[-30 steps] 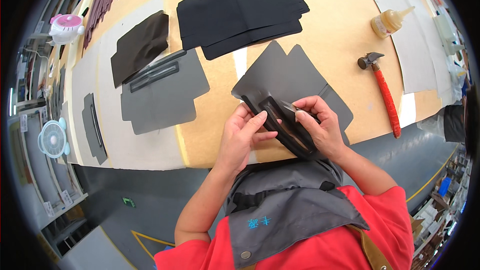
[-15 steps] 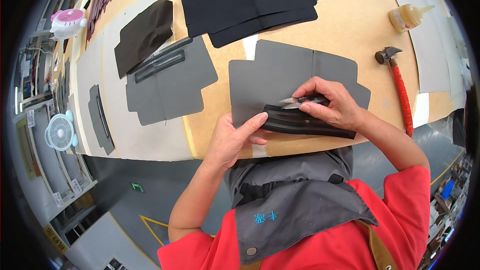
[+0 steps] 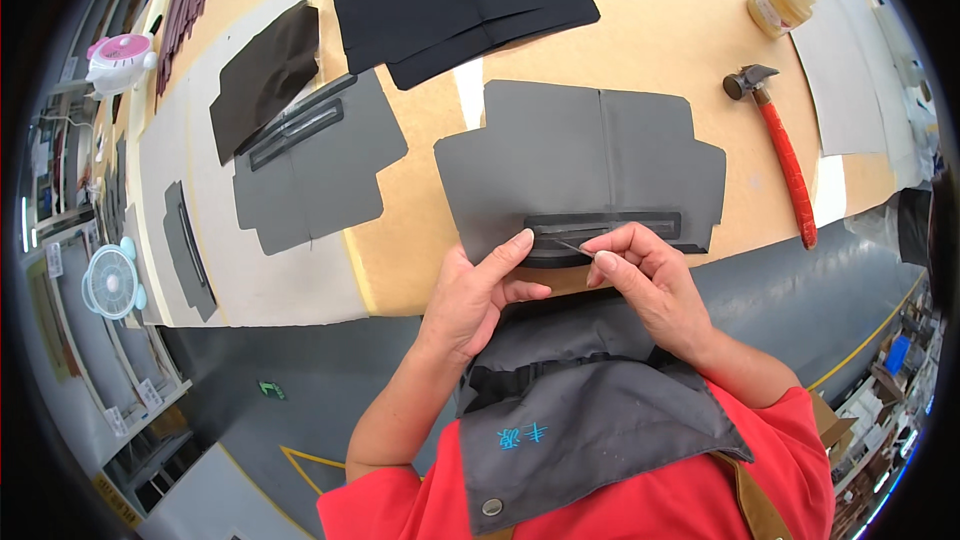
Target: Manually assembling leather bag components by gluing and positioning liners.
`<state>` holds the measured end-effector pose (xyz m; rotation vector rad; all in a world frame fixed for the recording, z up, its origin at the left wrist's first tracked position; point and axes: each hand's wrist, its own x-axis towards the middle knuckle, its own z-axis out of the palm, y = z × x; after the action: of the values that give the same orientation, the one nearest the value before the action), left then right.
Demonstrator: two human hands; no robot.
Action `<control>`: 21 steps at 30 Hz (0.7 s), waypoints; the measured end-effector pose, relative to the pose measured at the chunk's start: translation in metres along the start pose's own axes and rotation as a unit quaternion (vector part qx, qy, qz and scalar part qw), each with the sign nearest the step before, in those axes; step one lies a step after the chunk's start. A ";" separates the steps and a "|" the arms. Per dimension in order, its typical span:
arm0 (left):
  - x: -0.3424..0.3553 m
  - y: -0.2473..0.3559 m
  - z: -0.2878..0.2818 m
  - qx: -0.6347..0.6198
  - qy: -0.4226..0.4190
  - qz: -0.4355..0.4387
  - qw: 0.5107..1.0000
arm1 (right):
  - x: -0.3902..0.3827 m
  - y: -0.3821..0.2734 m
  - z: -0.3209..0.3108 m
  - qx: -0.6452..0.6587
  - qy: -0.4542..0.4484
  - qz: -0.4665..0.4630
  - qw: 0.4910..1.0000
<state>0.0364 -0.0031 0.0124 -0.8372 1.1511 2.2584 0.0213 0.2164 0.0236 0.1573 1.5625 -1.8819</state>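
Note:
A grey cut panel [image 3: 560,160] lies on the table in front of me, with a seam line down its middle. Along its near edge runs a black-framed slot [image 3: 655,224], and a black strip curls down at the table's edge. My left hand [image 3: 478,292] pinches the panel's near edge by the slot's left end, thumb on top, other fingers partly hidden below. My right hand [image 3: 652,285] is closed on a thin pointed metal tool [image 3: 570,244], perhaps thread snips. Its tip lies at the slot; its handle is hidden in my hand.
A red-handled hammer [image 3: 785,160] and a glue bottle [image 3: 782,8] are at the right. Dark stacked panels [image 3: 460,0] lie at the back. Further left are a brown piece [image 3: 265,80], another grey panel [image 3: 320,170], a small grey piece [image 3: 187,250] and a blue fan [image 3: 112,282].
The tool has come down and nearer to me, with more of it now hidden in my right hand. The black-framed slot shows more fully. The whole view has shifted slightly.

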 end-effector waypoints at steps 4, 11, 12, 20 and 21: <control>-0.004 -0.004 0.003 -0.047 -0.013 -0.015 0.999 | -0.005 0.005 -0.001 -0.046 0.008 -0.021 0.999; -0.008 -0.010 0.004 -0.060 -0.008 -0.024 0.998 | -0.006 0.009 -0.004 -0.036 0.020 0.014 0.999; -0.008 -0.011 0.003 -0.043 -0.011 -0.017 0.999 | -0.006 0.011 -0.004 -0.036 0.021 0.015 0.999; -0.010 -0.014 0.001 0.019 0.003 0.019 1.000 | -0.003 -0.001 0.001 0.008 0.015 0.058 0.998; -0.011 -0.014 0.002 0.021 0.006 0.020 1.000 | -0.002 -0.002 0.002 0.008 0.015 0.060 0.998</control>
<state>0.0525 0.0046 0.0127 -0.8187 1.2271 2.2569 0.0224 0.2159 0.0263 0.2823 1.5244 -1.8064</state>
